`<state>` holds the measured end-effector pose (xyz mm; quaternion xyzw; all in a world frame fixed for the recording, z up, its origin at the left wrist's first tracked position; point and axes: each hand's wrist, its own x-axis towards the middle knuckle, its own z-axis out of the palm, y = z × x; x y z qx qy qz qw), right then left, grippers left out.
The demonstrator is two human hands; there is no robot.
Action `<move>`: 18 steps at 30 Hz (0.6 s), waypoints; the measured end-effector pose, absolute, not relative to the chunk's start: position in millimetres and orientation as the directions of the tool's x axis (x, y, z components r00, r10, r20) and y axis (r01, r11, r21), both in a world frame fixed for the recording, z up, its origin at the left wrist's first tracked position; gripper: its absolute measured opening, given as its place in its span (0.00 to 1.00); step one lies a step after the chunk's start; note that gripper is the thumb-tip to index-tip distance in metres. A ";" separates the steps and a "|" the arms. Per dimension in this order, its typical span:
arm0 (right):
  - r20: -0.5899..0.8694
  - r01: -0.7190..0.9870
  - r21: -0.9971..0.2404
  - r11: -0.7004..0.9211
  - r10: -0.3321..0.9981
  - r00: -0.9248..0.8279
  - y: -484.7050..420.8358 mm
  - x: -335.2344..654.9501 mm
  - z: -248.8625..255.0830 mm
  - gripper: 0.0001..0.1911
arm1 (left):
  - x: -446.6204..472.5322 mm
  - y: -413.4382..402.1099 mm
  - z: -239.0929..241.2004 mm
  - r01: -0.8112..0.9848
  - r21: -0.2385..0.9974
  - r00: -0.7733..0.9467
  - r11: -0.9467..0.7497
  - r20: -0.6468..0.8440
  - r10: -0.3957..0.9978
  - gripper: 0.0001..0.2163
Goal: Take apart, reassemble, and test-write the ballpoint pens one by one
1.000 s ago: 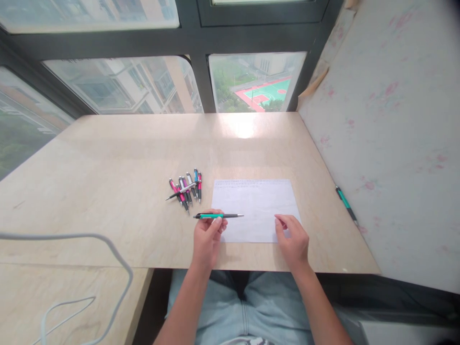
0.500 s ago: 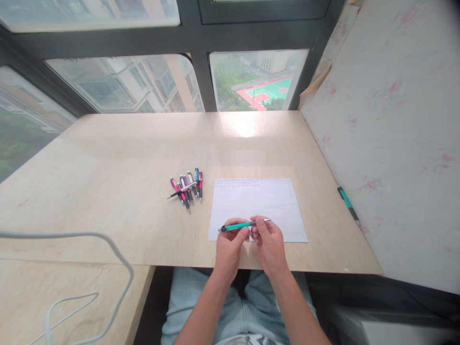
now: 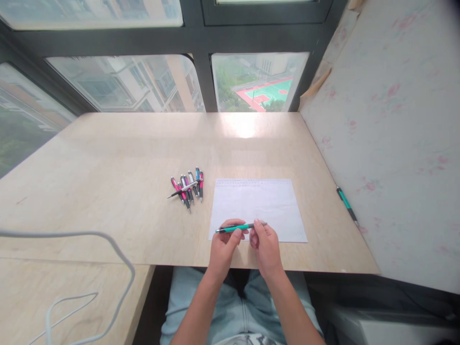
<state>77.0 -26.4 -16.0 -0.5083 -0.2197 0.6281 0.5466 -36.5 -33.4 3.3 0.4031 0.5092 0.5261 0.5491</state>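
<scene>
A green and black pen (image 3: 237,228) lies nearly level between my two hands, above the near edge of a white sheet of paper (image 3: 257,203). My left hand (image 3: 226,242) is closed on the pen's green barrel, thumb on the near side. At the dark tip end, my right hand (image 3: 265,239) pinches the pen with thumb and fingers. Small rows of writing run along the paper's far edge; the rest of the sheet looks blank.
A loose pile of pens (image 3: 186,189), pink, purple, white and blue, lies left of the paper. Another green pen (image 3: 347,206) rests against the papered wall (image 3: 402,158) at right. A grey cable (image 3: 118,251) loops over the lower left. Windows stand behind the table.
Both hands have shifted slightly left with the pen. The right hand sits a little farther from the left one along the pen. The pile and paper have stayed put.
</scene>
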 end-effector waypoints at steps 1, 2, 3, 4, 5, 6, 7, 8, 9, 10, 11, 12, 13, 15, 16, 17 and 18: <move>-0.401 -0.472 -0.827 -0.306 0.909 0.115 -26.4 77.6 -15.4 0.24 | -37.3 -33.6 4.4 -0.146 0.983 -0.060 0.112 -0.122 0.991 0.11; -0.405 -0.484 -0.817 -0.313 0.910 0.094 -26.4 78.1 -14.8 0.25 | -37.8 -33.8 5.5 -0.122 0.987 -0.055 0.103 -0.111 0.992 0.11; -0.407 -0.498 -0.803 -0.327 0.912 0.057 -26.6 78.5 -14.1 0.27 | -38.2 -33.9 6.5 -0.098 0.990 -0.049 0.097 -0.102 0.994 0.11; -0.407 -0.512 -0.787 -0.343 0.913 0.013 -27.0 78.8 -13.6 0.28 | -38.5 -34.0 7.3 -0.077 0.993 -0.040 0.093 -0.096 0.995 0.11; -0.405 -0.527 -0.770 -0.358 0.914 -0.029 -27.6 79.0 -13.1 0.29 | -38.7 -34.0 8.0 -0.062 0.994 -0.028 0.089 -0.091 0.995 0.11; -0.403 -0.543 -0.754 -0.370 0.913 -0.061 -28.3 79.0 -12.8 0.30 | -38.9 -33.9 8.3 -0.051 0.995 -0.012 0.085 -0.086 0.996 0.11; -0.403 -0.559 -0.740 -0.375 0.912 -0.080 -29.0 79.1 -12.6 0.30 | -39.0 -34.0 8.5 -0.041 0.996 0.005 0.081 -0.081 0.997 0.11; -0.402 -0.572 -0.729 -0.376 0.911 -0.086 -29.7 79.3 -12.6 0.30 | -39.1 -34.1 8.4 -0.029 0.997 0.020 0.077 -0.076 0.997 0.11; -0.402 -0.580 -0.724 -0.374 0.912 -0.087 -30.2 79.6 -12.7 0.30 | -39.1 -34.2 8.1 -0.017 0.997 0.028 0.071 -0.071 0.997 0.11; -0.400 -0.578 -0.726 -0.373 0.912 -0.085 -30.6 80.0 -12.8 0.30 | -39.1 -34.4 7.8 -0.007 0.998 0.026 0.065 -0.064 0.998 0.10; -0.398 -0.569 -0.734 -0.371 0.914 -0.083 -30.8 80.6 -13.0 0.30 | -39.1 -34.6 7.4 0.001 0.998 0.019 0.058 -0.058 0.998 0.10; -0.395 -0.555 -0.745 -0.370 0.915 -0.080 -30.9 81.3 -13.2 0.29 | -39.1 -34.8 7.1 0.008 0.999 0.007 0.052 -0.052 0.999 0.10; -0.394 -0.541 -0.755 -0.371 0.916 -0.078 -30.7 82.1 -13.4 0.29 | -39.2 -34.9 6.9 0.015 0.999 -0.006 0.048 -0.048 0.999 0.11; -0.399 -0.530 -0.760 -0.377 0.914 -0.078 -30.1 83.6 -13.4 0.30 | -39.7 -34.6 7.1 0.033 0.998 -0.020 0.046 -0.045 0.999 0.13; -0.404 -0.532 -0.754 -0.384 0.911 -0.085 -29.7 84.1 -13.3 0.30 | -40.1 -34.2 7.4 0.046 0.998 -0.022 0.047 -0.046 0.999 0.13; -0.410 -0.536 -0.747 -0.393 0.907 -0.095 -29.3 84.4 -13.1 0.31 | -40.5 -33.8 7.8 0.060 0.997 -0.023 0.047 -0.046 0.999 0.14; -0.415 -0.538 -0.741 -0.401 0.904 -0.103 -29.1 84.4 -12.8 0.30 | -40.7 -33.3 8.1 0.073 0.996 -0.025 0.048 -0.046 0.999 0.14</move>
